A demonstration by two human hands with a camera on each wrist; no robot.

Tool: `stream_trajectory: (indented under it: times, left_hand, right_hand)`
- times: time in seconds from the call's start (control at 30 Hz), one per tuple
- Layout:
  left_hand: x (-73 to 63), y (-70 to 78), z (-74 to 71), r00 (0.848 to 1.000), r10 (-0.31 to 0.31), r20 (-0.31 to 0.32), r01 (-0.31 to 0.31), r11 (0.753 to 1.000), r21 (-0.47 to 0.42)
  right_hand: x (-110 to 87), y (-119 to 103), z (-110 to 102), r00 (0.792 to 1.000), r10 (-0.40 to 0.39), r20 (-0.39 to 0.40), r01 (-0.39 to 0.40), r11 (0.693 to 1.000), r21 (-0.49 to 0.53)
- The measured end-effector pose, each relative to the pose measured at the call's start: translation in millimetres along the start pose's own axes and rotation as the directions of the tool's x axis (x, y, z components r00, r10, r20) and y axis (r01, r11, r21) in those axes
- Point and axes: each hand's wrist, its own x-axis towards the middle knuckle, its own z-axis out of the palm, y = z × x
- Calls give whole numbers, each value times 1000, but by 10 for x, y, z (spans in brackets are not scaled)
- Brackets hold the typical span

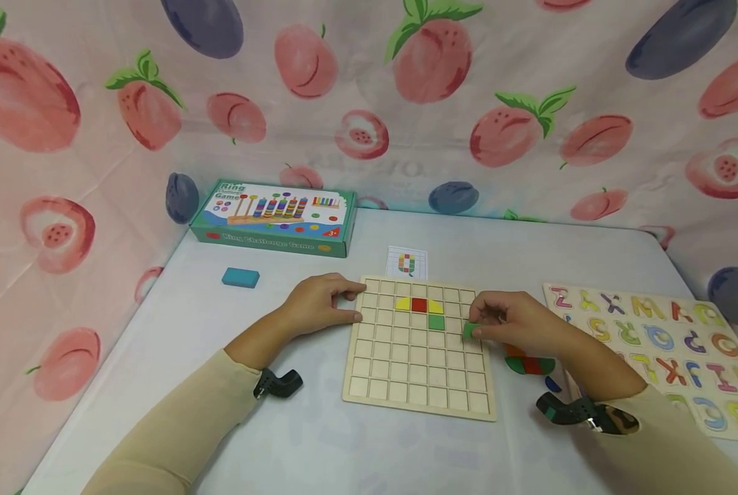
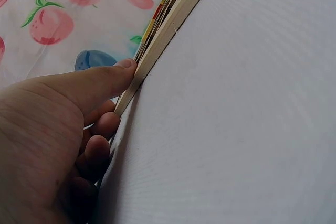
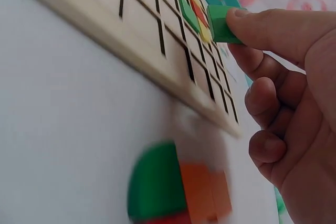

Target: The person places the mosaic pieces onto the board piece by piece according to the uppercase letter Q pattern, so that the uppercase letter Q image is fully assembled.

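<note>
A pale wooden grid board [image 1: 399,375] lies on the white table. Near its top are two yellow curved pieces [image 1: 402,304], a red square [image 1: 419,305] between them, and a green square [image 1: 436,322] below the right one. My left hand [image 1: 316,302] rests against the board's left edge, its thumb [image 2: 113,80] at the wooden rim in the left wrist view. Over the board's right edge, my right hand [image 1: 517,320] pinches a green square tile [image 3: 220,23] between thumb and index finger. The right hand's other fingers are curled in.
A small pattern card [image 1: 407,262] lies behind the board. Loose green, red and orange pieces [image 1: 532,366] and a blue piece [image 1: 552,384] sit to its right, next to a letter board [image 1: 672,344]. A game box [image 1: 276,216] and a blue block [image 1: 241,278] are at left.
</note>
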Motion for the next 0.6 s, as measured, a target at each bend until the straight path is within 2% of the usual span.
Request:
stream_trajectory:
  times: [0.17, 0.33, 0.6]
  left_hand:
    - [-1, 2, -2, 1000, -1, 2, 1, 1000, -6]
    - [-2, 0, -6, 1000, -5, 4, 5, 1000, 0]
    - [-1, 0, -3, 1000, 3, 2, -3, 1000, 5]
  right_hand:
    - [130, -65, 129, 999, -30, 15, 29, 1000, 9]
    - [234, -98, 265, 998, -62, 12, 62, 998, -26]
    - [279, -146, 403, 1000, -14, -14, 13, 998, -54]
